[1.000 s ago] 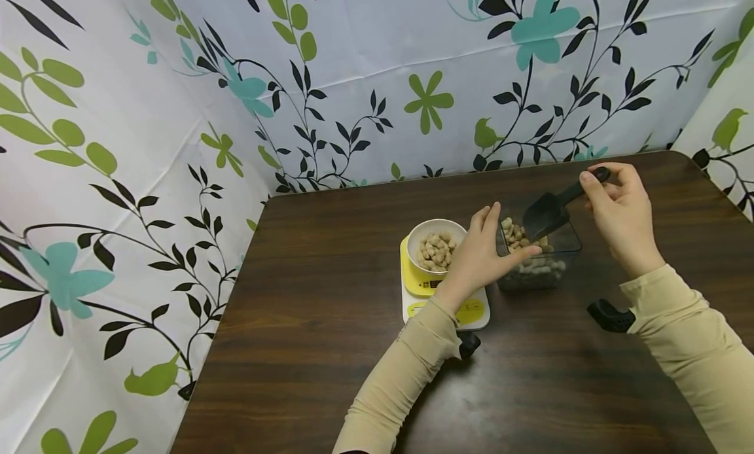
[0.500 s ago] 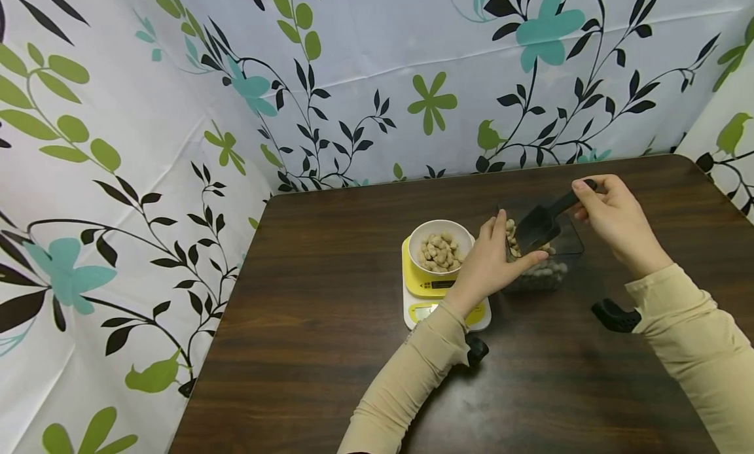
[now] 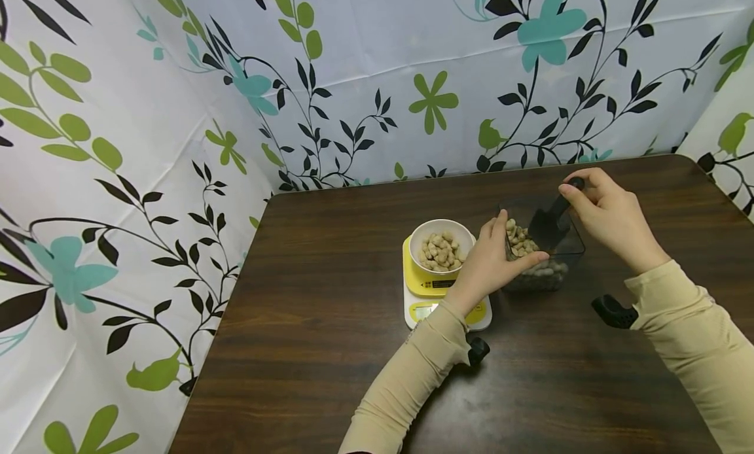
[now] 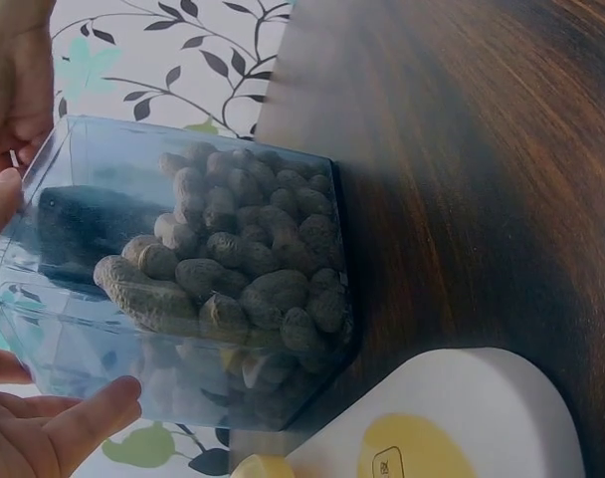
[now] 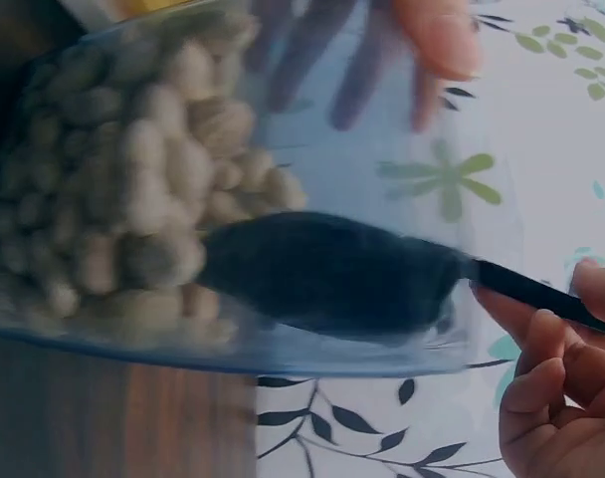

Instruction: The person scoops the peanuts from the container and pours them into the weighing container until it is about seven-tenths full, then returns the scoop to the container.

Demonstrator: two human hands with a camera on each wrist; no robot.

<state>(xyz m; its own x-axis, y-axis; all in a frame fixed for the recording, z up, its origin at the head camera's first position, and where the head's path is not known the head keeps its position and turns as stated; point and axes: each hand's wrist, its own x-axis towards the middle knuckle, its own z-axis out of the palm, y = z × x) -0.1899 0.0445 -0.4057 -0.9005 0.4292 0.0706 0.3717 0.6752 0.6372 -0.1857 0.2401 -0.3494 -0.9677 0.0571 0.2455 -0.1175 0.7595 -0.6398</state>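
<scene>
A clear plastic container [image 3: 533,282] part full of unshelled peanuts [image 4: 223,259] stands on the table. My left hand [image 3: 489,261] holds it at its near left corner, thumb along the near rim and fingers against the left wall. My right hand [image 3: 612,218] pinches the handle of a black scoop [image 3: 548,228] from above. The scoop tilts steeply down inside the container, its blade tip among the peanuts in the right wrist view. Left of the container, a white bowl [image 3: 415,258] of peanuts sits on a yellow and white kitchen scale [image 3: 411,277], which my left forearm partly hides.
The dark wooden table [image 3: 318,310] reaches back to a patterned curtain [image 3: 365,61] hanging behind and at the left. The scale [image 4: 462,398] stands close beside the container. Black wrist mounts [image 3: 614,312] stick out below both sleeves.
My right hand has lowered the scoop and turned its handle more upright, taking the blade deeper into the container. My left hand and the container have barely moved.
</scene>
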